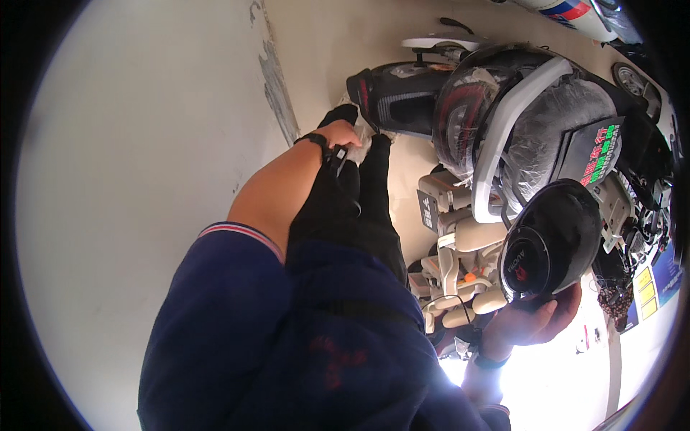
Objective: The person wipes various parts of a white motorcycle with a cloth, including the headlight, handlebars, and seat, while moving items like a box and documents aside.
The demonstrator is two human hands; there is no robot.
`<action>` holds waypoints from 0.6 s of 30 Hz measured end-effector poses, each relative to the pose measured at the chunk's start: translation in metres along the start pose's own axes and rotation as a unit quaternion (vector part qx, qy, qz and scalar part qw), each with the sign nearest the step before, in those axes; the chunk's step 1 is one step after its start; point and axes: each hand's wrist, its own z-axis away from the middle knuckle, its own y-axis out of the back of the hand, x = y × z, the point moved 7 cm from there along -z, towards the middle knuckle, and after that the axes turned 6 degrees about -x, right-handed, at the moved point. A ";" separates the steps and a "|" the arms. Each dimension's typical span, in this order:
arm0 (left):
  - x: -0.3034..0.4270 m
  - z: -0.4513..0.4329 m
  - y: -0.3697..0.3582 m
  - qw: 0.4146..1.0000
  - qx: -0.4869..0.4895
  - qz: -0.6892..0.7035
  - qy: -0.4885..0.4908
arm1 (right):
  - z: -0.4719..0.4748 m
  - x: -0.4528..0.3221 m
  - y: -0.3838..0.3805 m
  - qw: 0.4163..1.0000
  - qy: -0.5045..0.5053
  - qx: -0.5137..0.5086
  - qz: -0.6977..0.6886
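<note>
My right hand grips the lower edge of a glossy black bowl-shaped vessel. The vessel is tilted, with its round base and maker's name AUCMA facing the camera. My left hand hangs low beside my dark trousers. By its fingers lies some translucent plastic, and a small black item with a white label is just below the hand. Whether the fingers grip either one is hidden. Behind the vessel stands a dark scooter with a plastic-wrapped seat and a white grab rail.
The scooter's rear mudguard reaches towards my feet. Several beige scooters crowd the right side. A dark sign card with writing rests on the wrapped seat. At left is a pale wall with peeling paint along its base. Bright light glares at lower right.
</note>
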 end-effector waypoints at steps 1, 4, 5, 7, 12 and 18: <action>0.023 0.030 0.005 0.998 -0.029 -0.050 0.036 | 0.000 0.004 -0.001 1.000 -0.005 -0.007 -0.029; 0.059 0.072 0.006 0.998 -0.044 -0.024 0.031 | 0.000 0.004 0.003 0.997 0.034 -0.033 -0.068; 0.092 0.092 0.009 0.999 -0.034 -0.023 0.004 | 0.001 0.004 0.002 0.995 0.030 -0.032 -0.095; 0.131 0.087 0.015 0.993 0.023 -0.001 -0.116 | 0.001 0.009 -0.002 0.988 0.028 -0.028 -0.150; 0.212 0.075 0.021 0.907 0.357 -0.116 -0.192 | -0.003 0.007 0.000 0.989 0.057 -0.046 -0.127; 0.159 0.021 -0.060 0.933 0.248 -0.224 -0.135 | -0.001 0.005 0.001 0.988 0.074 -0.058 -0.126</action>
